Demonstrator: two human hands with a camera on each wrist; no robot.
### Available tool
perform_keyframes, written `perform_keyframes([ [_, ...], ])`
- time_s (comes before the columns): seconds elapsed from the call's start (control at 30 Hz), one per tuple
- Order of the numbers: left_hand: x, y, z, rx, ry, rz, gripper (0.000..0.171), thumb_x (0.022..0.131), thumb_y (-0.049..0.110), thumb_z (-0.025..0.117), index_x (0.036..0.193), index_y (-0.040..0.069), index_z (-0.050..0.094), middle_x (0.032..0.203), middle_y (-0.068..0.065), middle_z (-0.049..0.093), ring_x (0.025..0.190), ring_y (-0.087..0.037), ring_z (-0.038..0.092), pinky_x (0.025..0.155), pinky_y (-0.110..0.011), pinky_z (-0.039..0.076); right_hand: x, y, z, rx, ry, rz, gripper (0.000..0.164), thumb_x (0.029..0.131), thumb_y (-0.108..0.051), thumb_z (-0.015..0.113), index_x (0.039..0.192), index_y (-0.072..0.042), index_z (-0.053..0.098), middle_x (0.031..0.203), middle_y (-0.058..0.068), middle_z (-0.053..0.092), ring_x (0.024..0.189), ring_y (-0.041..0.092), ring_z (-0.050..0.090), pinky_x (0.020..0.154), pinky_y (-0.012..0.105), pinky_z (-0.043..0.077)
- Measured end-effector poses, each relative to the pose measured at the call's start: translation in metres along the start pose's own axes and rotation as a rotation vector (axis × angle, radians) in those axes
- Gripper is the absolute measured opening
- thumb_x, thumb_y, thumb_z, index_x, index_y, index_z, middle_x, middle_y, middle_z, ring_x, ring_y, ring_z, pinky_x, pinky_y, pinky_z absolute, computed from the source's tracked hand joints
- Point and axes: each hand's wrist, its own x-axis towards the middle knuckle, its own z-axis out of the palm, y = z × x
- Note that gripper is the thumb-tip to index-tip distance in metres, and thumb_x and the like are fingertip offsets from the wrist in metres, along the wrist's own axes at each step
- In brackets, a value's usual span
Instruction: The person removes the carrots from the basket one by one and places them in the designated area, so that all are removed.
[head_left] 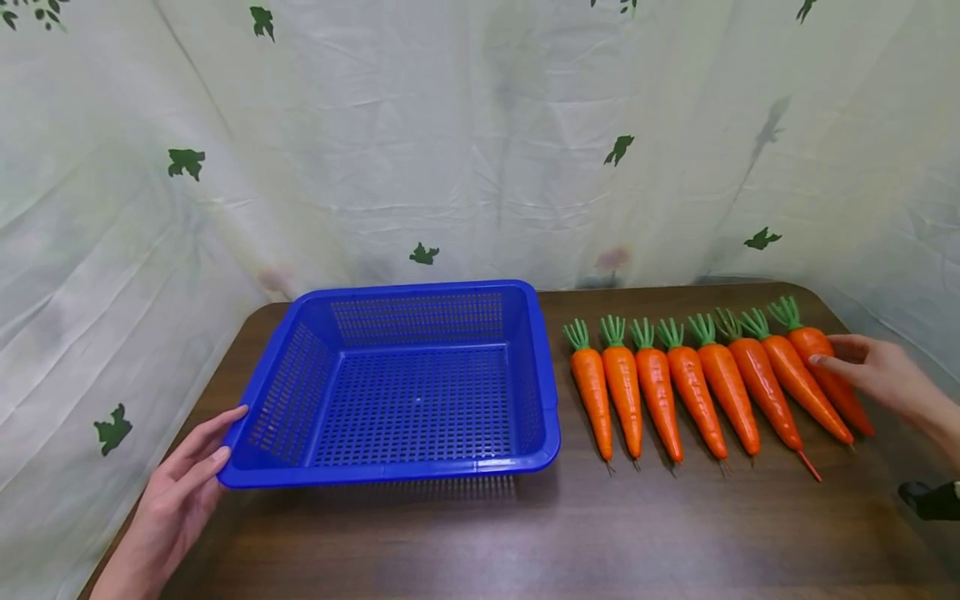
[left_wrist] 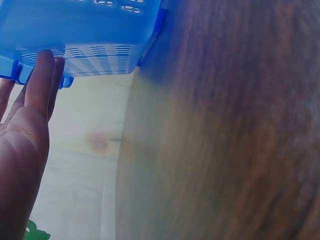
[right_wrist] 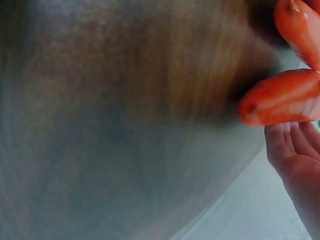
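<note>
At the left, my left hand (head_left: 172, 492) holds the rim of a blue plastic basket (head_left: 390, 472) near its front left corner, thumb and a fingertip at the edge. In the left wrist view, its fingers lie along the outside of the basket wall (left_wrist: 95, 30). Far right, my right hand (head_left: 888, 375) grips the last carrot (head_left: 843, 392) of a row, with the thumb on its near side and fingers behind it. The right wrist view shows that carrot (right_wrist: 280, 100) against the fingertips, beside a neighbouring carrot (right_wrist: 300, 30).
Several more carrots (head_left: 657, 404) with green tops lie side by side to the right of the basket, tips toward me. All stand on a dark wooden table (head_left: 600, 533). A pale curtain (head_left: 450, 150) with green leaf shapes hangs behind and along both sides.
</note>
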Motion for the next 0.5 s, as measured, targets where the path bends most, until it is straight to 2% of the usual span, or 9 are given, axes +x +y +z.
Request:
perform_keyframes([
  [0.13, -0.0005, -0.0006, -0.0008, 0.006, 0.009, -0.013, 0.049, 0.107, 0.006, 0.034, 0.155, 0.014, 0.031, 0.150, -0.003, 0.027, 0.121, -0.007, 0.055, 0.090, -0.028, 0.052, -0.0032, -0.0050, -0.0001, 0.004, -0.013, 0.019, 0.069, 0.100, -0.035, 0.056, 0.126, 0.027, 0.039, 0.120, 0.048, 0.044, 0.099, 0.057, 0.052, 0.071, 0.053, 0.053],
  [0.27, -0.0005, -0.0010, -0.0013, 0.017, 0.020, -0.023, 0.049, 0.107, 0.008, 0.035, 0.155, 0.015, 0.030, 0.151, -0.004, 0.025, 0.120, -0.005, 0.055, 0.090, -0.028, 0.052, -0.0042, -0.0056, -0.0001, 0.024, -0.038, 0.042, 0.071, 0.101, -0.038, 0.052, 0.128, 0.026, 0.037, 0.123, 0.049, 0.041, 0.104, 0.059, 0.048, 0.079, 0.062, 0.047],
  [0.5, -0.0006, -0.0008, -0.0015, 0.012, 0.015, -0.023, 0.049, 0.107, 0.007, 0.034, 0.155, 0.016, 0.031, 0.150, -0.003, 0.027, 0.120, -0.006, 0.056, 0.090, -0.027, 0.051, -0.0056, -0.0051, -0.0017, 0.040, -0.082, 0.064, 0.078, 0.101, -0.042, 0.050, 0.132, 0.027, 0.031, 0.127, 0.050, 0.035, 0.109, 0.061, 0.043, 0.084, 0.067, 0.043],
])
